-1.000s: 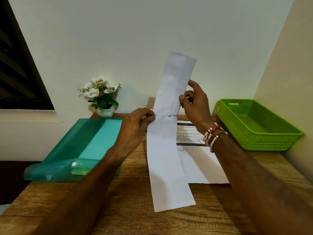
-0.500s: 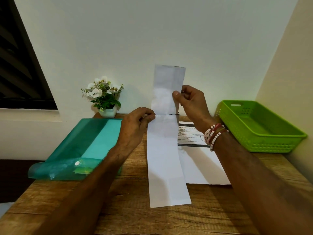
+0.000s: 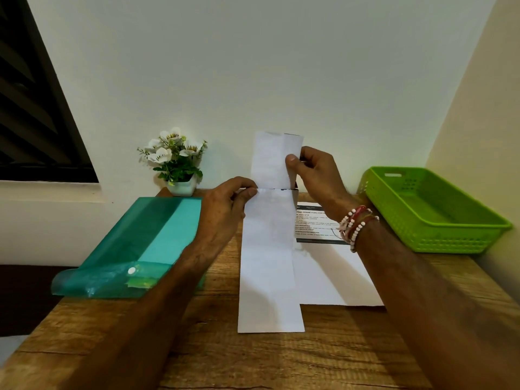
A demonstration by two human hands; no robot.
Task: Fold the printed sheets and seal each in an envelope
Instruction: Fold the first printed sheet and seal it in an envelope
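Pinching right hand (image 3: 318, 178): raised upper flap of paper strip (image 3: 267, 263) is being clamped between thumb and fingers.
Gripping left hand (image 3: 225, 209): crease's left edge is being pinched by curled fingertips.

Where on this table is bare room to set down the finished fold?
Free: the table on the near side of the folded strip and printed sheet; the floor of the green basket. Crowded: the back middle, where the left hand and right hand pinch the strip between teal folder and sheet.
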